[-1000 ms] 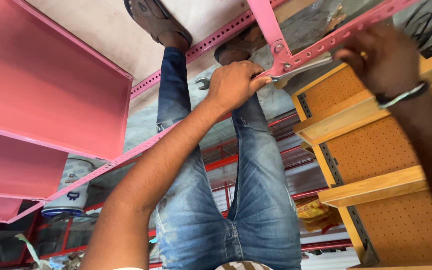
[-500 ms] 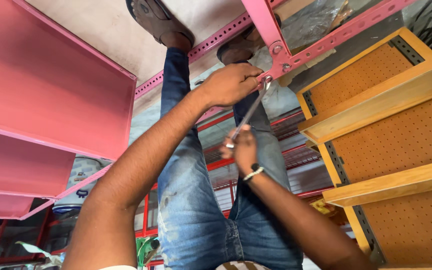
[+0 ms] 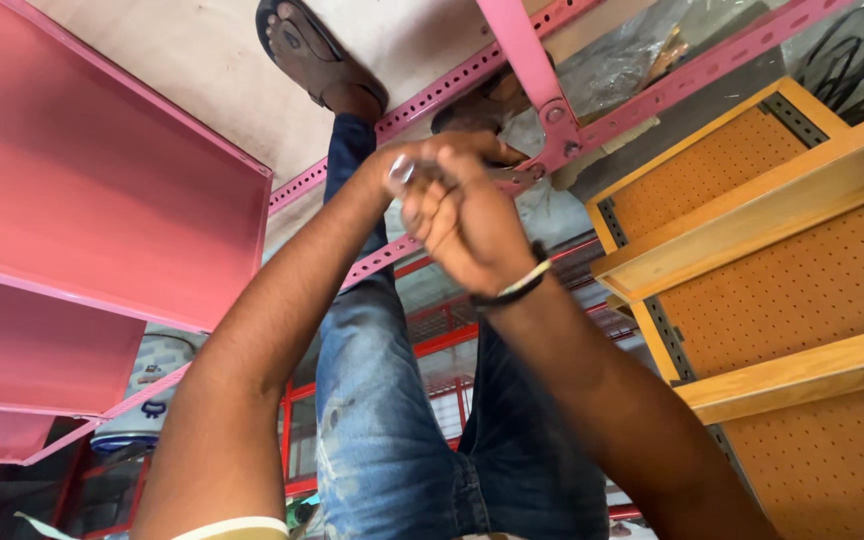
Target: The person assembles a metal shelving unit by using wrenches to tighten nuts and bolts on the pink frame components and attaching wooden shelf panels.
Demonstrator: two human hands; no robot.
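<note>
My left hand (image 3: 430,158) and my right hand (image 3: 464,228) are pressed together at a bolted corner joint (image 3: 554,132) of a pink slotted-angle frame (image 3: 712,68). Both are curled shut around a thin metal spanner (image 3: 401,172). One shiny end of it shows between the fingers, and the other end reaches toward the joint's bolts. A dark and pale bracelet (image 3: 514,290) sits on my right wrist. Below the hands are my legs in blue jeans (image 3: 392,400) and a sandalled foot (image 3: 307,55) on the pale floor.
Pink metal shelf panels (image 3: 102,200) fill the left. An orange pegboard rack with wooden shelves (image 3: 782,230) stands at the right. A red rack (image 3: 442,340), a white and blue canister (image 3: 147,380), crumpled plastic sheet (image 3: 622,65) and black cables (image 3: 852,60) lie around.
My right hand has come from the far right, taken the spanner's lower end, then risen against my left hand at the joint. My left hand stayed by the joint.
</note>
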